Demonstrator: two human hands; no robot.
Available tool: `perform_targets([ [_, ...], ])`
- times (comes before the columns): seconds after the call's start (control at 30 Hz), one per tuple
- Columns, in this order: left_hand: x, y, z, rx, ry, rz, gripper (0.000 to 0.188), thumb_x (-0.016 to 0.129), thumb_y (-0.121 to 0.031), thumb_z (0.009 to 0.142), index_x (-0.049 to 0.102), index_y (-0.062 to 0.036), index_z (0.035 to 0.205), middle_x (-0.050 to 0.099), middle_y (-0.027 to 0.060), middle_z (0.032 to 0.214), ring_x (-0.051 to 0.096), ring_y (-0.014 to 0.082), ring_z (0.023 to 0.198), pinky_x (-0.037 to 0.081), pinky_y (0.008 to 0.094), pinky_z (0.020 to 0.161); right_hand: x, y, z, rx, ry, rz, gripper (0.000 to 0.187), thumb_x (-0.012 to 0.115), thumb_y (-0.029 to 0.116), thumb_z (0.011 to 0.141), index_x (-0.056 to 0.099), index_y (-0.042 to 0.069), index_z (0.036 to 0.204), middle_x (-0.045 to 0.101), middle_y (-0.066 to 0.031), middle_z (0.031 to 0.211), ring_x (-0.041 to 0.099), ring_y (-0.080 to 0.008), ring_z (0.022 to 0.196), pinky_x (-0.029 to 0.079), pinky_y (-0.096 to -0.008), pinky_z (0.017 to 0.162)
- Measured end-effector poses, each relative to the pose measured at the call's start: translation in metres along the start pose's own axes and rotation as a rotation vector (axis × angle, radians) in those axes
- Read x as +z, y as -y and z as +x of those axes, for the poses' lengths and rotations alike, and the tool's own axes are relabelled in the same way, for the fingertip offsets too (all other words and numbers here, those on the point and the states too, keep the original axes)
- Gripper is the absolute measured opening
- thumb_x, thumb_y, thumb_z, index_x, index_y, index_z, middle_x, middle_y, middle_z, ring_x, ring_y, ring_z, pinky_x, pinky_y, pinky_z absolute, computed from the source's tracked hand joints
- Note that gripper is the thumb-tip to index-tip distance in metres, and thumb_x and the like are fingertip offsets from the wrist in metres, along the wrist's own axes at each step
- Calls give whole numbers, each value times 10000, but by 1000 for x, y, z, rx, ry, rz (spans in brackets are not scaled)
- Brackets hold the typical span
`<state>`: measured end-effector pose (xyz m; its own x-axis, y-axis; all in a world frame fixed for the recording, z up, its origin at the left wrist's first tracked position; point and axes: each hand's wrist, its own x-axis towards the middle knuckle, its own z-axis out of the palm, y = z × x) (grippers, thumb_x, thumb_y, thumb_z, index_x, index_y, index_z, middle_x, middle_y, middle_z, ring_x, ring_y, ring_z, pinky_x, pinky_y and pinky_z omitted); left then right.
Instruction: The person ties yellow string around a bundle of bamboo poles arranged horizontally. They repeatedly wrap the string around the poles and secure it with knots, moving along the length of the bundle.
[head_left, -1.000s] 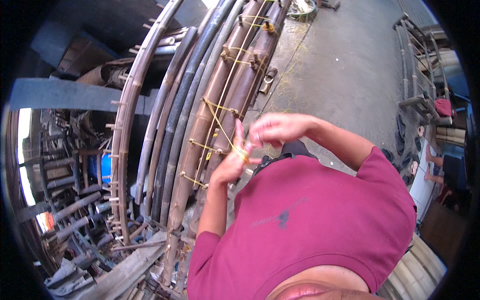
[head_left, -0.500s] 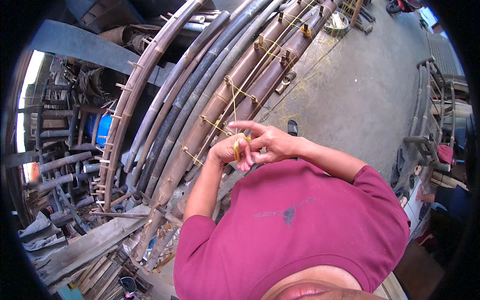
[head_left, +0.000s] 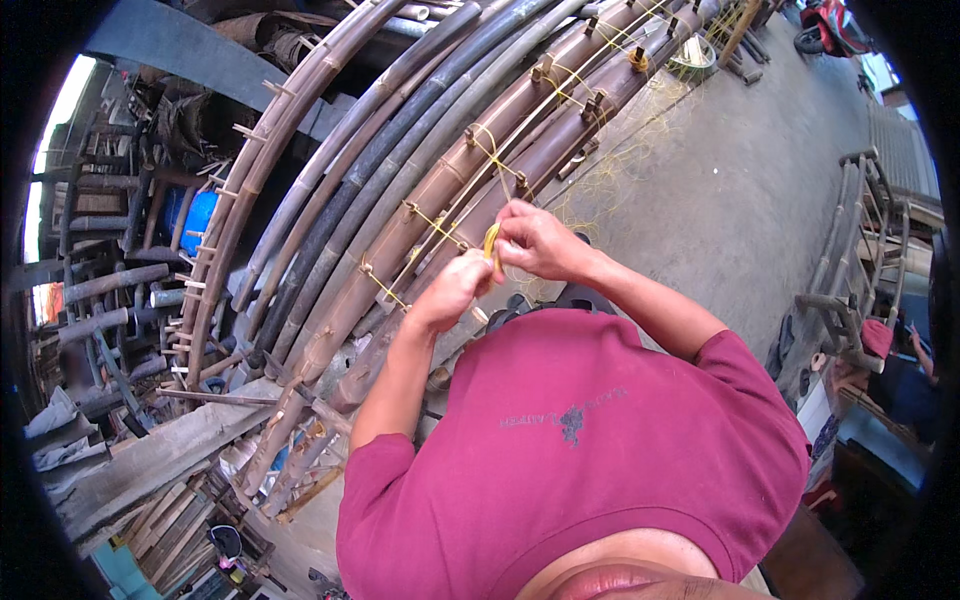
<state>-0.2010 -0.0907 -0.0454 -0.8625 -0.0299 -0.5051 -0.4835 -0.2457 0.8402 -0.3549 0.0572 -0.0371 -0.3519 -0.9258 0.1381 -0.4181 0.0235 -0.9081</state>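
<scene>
My left hand (head_left: 452,290) is closed, fingers curled against a small bundle of yellow cord (head_left: 491,240). Right beside it, my right hand (head_left: 540,241) is closed on the same cord, its thumb and fingers gripping the upper part. A strand runs up from the hands to a brown bamboo pole (head_left: 440,190) fitted with short wooden pegs. Alongside lies a darker bamboo pole (head_left: 560,150), also pegged. Yellow cord is looped between the pegs, linking the two poles. Where my fingertips meet, the exact grip is partly hidden.
Further bamboo poles (head_left: 375,160) lie to the left, one pair (head_left: 270,130) bristling with light pegs. Loose yellow cord (head_left: 610,170) trails over the concrete floor (head_left: 720,210). A bamboo frame (head_left: 850,240) stands at right, and a stack of wood strips (head_left: 165,535) sits lower left.
My right hand's extended index finger has folded in, and the hand now closes on the cord. The cord bundle, wrapped about the left fingers before, sits between both hands. The view has shifted slightly.
</scene>
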Motion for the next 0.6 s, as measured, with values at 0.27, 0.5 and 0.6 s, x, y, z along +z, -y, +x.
perform_targets([
  [0.27, -21, 1, 18, -152, 411, -672, 214, 465, -137, 947, 602, 6, 865, 596, 72, 850, 474, 111, 660, 375, 243, 574, -8, -9, -4, -517, 177, -693, 246, 641, 188, 770, 565, 61, 966, 575, -85, 946, 578, -253, 953, 368, -453, 1025],
  [0.5, 4, -29, 48, 257, -95, -474, 420, 400, -129, 1005, 370, 67, 1375, 502, 179, 1339, 518, 264, 1228, 420, 392, 1055, -15, -23, 2, 100, -148, -77, 250, 483, 253, 944, 504, 9, 892, 598, -258, 826, 579, -470, 793, 461, -520, 665],
  [0.6, 40, -38, 72, 380, -103, -493, 374, 383, -168, 1022, 432, 4, 1351, 506, 160, 1338, 480, 248, 1257, 361, 397, 1082, -13, -23, 15, 152, -182, 242, 333, 444, 287, 988, 605, 3, 1055, 649, -232, 910, 647, -357, 849, 495, -418, 753],
])
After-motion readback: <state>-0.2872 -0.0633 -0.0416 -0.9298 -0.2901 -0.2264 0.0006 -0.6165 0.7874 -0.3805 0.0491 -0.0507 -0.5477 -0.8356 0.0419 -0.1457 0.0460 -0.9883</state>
